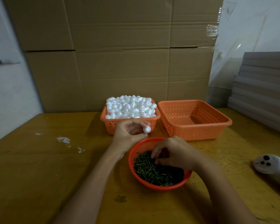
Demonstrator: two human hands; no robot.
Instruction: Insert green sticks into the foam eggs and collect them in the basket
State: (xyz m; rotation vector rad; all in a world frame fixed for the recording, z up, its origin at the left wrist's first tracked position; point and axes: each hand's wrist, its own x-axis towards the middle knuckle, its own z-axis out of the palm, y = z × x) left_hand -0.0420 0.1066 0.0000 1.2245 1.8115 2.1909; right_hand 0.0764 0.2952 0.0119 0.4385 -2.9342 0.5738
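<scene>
One foam egg (147,129) is being pinched at the fingertips of the left hand (129,133), just before the heaped egg basket (108,125). Right hand (174,152) fingers are curling into green sticks (152,170) inside the round bowl (152,187); grip cannot be told. Second basket (194,125) is standing alongside.

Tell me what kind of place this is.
Probably a small packing or craft workshop: big cardboard boxes behind a worn wooden table, a basket heaped with foam eggs, and a bowl of green sticks.
</scene>
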